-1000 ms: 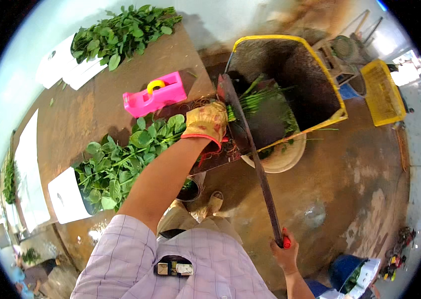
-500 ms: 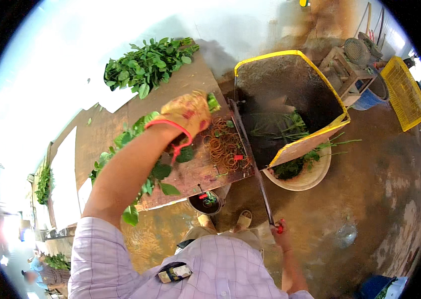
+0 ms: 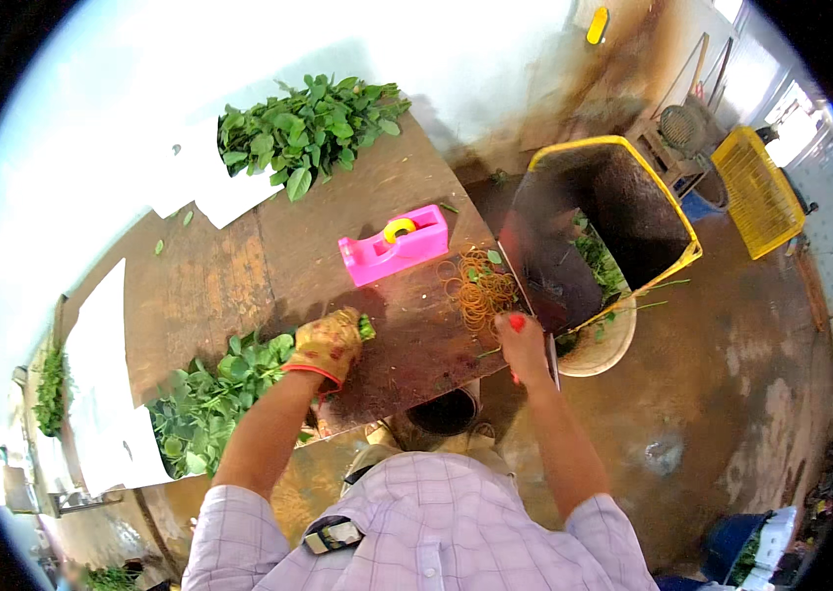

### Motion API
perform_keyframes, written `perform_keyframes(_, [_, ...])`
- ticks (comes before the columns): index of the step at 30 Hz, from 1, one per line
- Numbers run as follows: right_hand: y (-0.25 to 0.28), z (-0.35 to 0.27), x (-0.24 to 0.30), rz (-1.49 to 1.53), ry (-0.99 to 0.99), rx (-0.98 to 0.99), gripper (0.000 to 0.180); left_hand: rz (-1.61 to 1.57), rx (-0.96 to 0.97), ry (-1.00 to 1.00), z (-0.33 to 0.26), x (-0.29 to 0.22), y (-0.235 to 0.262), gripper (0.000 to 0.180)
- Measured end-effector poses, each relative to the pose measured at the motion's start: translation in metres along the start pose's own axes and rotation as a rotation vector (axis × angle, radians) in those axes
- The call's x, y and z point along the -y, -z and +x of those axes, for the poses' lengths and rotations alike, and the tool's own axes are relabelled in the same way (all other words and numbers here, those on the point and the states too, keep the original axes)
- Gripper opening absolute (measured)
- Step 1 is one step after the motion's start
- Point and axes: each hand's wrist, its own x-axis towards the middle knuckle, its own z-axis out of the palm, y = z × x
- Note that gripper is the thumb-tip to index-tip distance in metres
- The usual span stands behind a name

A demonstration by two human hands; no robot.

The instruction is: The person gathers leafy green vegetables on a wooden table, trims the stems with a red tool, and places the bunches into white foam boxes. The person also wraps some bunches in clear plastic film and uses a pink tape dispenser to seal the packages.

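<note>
My left hand [image 3: 328,347], in a stained yellow glove with a red cuff, is closed round a bunch of leafy stems [image 3: 224,394]. The stem ends poke out to the right of the glove; the leaves spread left over the near table edge. My bare right hand [image 3: 523,347] is at the table's right edge, beside a heap of rubber bands [image 3: 480,291]. Its fingers are curled, with a red patch at their tips; what they hold is hidden. A long metal bar [image 3: 513,264] runs along that edge under the hand. A pink tape dispenser [image 3: 397,246] stands behind the left hand.
A larger leafy pile [image 3: 308,128] lies at the back of the wooden table [image 3: 209,281]. Right of the table stands a yellow-rimmed dark bin [image 3: 653,187], with a pale tub [image 3: 613,345] below. A dark bucket [image 3: 446,412] is under the near edge. A yellow crate [image 3: 756,192] leans far right.
My left hand has drawn the bunch back and left, uncovering the tape dispenser. My right hand has left the bar's near end and come up to the rubber bands.
</note>
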Motion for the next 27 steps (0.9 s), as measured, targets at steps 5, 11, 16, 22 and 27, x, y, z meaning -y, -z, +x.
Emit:
perform_keyframes(5, [-0.067,0.052,0.046,-0.517,-0.063,-0.13,0.035,-0.177,-0.119,-0.12,0.005,0.024,-0.037,0.028])
perform_keyframes(11, [-0.042,0.036,0.06,-0.599,0.159,-0.209,0.032,-0.239,-0.147,-0.103,0.003,0.033,-0.037,0.025])
perform_keyframes(16, [-0.02,0.024,0.08,-0.485,0.208,-0.174,0.024,-0.268,-0.239,-0.121,0.012,0.039,-0.06,0.024])
perform_keyframes(22, [-0.013,0.031,0.09,-0.024,0.218,-0.084,0.026,-0.251,-0.147,-0.151,-0.001,0.04,-0.024,0.036])
perform_keyframes(27, [-0.023,0.044,0.058,-0.135,0.263,0.004,0.024,-0.217,-0.137,-0.086,-0.017,0.038,0.006,0.035])
